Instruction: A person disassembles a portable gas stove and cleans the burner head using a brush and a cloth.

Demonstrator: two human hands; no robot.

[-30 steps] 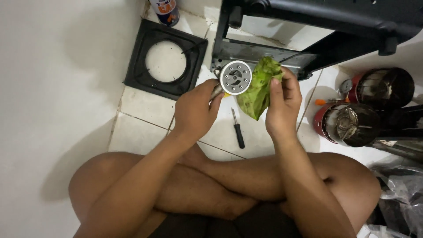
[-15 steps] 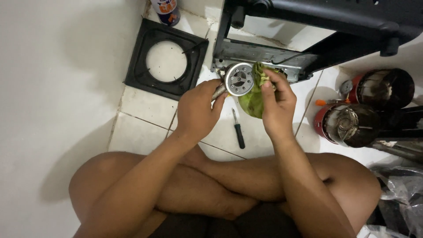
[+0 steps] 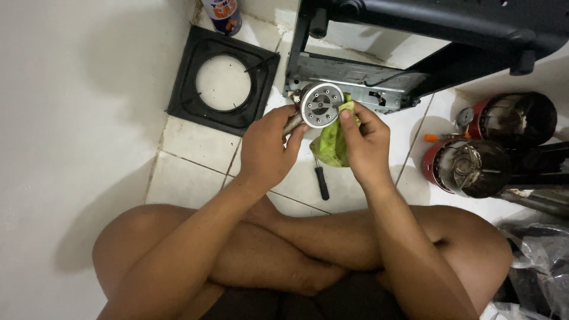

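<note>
- The person sits cross-legged on the white tiled floor [image 3: 195,148], both hands raised together over the tiles in front of the knees.
- The left hand [image 3: 267,148] is clamped around the stem of a round metal burner head [image 3: 320,105], its flat ringed face turned up toward the camera.
- The right hand [image 3: 364,145] pinches a crumpled green cloth [image 3: 331,142] against the burner head's right edge, thumb pressed on the rim.
- The burner head looks stiff and fairly heavy for its size, likely slick on the smooth face; the stem underneath is the surer place to grip, as the left hand does.
- The cloth is soft and light, and bunches easily in the fingers.
- On the floor below the hands lies a black-handled screwdriver [image 3: 320,181].
- A black square pan support [image 3: 222,80] lies to the left; a grey metal stove frame [image 3: 355,83] stands just behind the hands.
- Two red-and-dark cylindrical parts [image 3: 474,166] sit well apart on the right.
</note>
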